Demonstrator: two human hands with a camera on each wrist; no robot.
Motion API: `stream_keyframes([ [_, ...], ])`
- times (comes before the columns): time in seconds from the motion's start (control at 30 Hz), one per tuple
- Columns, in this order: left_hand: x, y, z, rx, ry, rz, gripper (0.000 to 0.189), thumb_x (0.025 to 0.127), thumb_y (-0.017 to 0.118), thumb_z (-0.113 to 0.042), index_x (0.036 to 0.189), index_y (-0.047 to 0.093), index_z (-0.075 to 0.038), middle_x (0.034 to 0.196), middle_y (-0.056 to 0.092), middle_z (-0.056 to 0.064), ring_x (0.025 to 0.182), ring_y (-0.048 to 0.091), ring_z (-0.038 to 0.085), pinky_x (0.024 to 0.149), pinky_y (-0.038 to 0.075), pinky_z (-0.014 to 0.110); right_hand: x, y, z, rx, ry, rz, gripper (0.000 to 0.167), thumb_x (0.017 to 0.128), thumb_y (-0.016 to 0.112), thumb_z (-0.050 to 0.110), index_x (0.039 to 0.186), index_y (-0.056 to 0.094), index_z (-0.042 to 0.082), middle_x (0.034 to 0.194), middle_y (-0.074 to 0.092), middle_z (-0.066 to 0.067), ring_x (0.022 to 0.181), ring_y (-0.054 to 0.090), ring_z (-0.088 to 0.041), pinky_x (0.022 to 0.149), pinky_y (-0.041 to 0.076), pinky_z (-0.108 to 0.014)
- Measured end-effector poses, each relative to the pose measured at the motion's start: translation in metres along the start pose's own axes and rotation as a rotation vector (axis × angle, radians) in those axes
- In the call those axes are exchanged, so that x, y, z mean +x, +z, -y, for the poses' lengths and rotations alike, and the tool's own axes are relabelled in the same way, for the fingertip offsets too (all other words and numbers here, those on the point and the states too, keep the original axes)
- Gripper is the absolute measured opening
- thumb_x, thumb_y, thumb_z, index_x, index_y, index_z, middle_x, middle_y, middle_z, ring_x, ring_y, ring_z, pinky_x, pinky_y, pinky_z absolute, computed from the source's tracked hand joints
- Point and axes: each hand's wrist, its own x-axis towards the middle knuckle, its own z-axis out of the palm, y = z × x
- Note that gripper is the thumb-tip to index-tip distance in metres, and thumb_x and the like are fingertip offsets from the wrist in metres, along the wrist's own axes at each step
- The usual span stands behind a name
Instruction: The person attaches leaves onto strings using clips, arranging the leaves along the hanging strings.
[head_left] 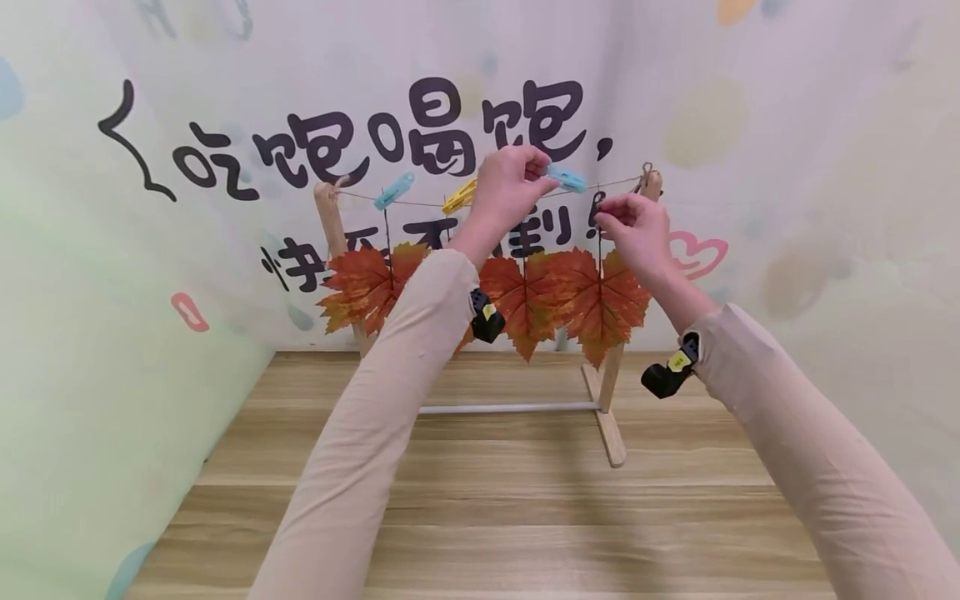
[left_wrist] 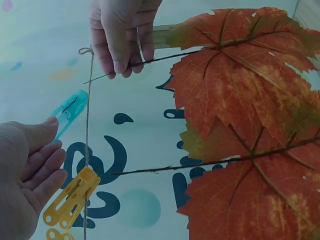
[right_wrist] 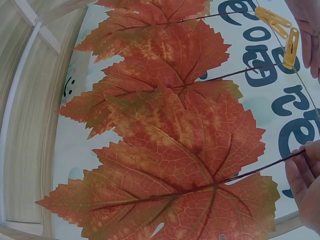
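Note:
My left hand (head_left: 510,187) pinches a light blue clothespin (left_wrist: 72,110) between thumb and fingers. The pin's far end meets the twine (left_wrist: 87,145); whether it bites on it I cannot tell. With its thumb and fingertips, my right hand (head_left: 641,233) holds the dark stem (left_wrist: 165,58) of an orange-red maple leaf (right_wrist: 200,185). The stem's thin tip crosses the twine just above the blue pin in the left wrist view. Beside it, a yellow clothespin (left_wrist: 75,195) sits on the twine at the stem of a neighbouring leaf (left_wrist: 260,165).
Twine runs between two wooden posts (head_left: 331,221) of a stand with a white crossbar (head_left: 517,408) and wooden foot (head_left: 611,437). Another blue clothespin (head_left: 393,192) is on the twine's left part, above more leaves (head_left: 363,283). A printed cloth (head_left: 712,125) hangs behind the wood-grain table (head_left: 525,500).

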Motion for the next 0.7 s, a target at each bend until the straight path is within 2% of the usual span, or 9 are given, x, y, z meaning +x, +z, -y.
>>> stream_keyframes([
  [0.23,0.002,0.008,-0.003,0.034,0.018,-0.044,0.023,0.084,0.066,-0.018,0.102,0.066,-0.005,0.096,0.067,0.004,0.085,0.061,0.01,0.075,0.045,0.014,0.001,0.0,-0.001,-0.021,0.025,-0.004,0.021,0.087,0.059,0.009,0.103,0.06,-0.004,0.086,0.06,-0.002,0.071,0.056,-0.007,0.066,0.048,-0.012],
  [0.43,0.004,0.012,-0.005,0.056,-0.023,-0.105,0.021,0.084,0.065,-0.019,0.102,0.068,-0.006,0.093,0.067,0.003,0.081,0.058,0.01,0.071,0.043,0.016,0.003,0.0,-0.002,0.002,0.025,-0.017,0.019,0.086,0.06,0.006,0.102,0.06,-0.005,0.08,0.059,0.004,0.071,0.057,-0.006,0.063,0.048,-0.011],
  [0.7,0.004,0.017,-0.01,0.035,-0.043,-0.103,0.021,0.085,0.064,-0.017,0.102,0.068,-0.006,0.093,0.067,0.003,0.082,0.058,0.011,0.07,0.043,0.017,0.003,0.0,-0.002,-0.012,0.037,-0.014,0.021,0.087,0.059,0.008,0.103,0.06,-0.004,0.084,0.06,0.0,0.074,0.058,-0.01,0.067,0.048,-0.012],
])
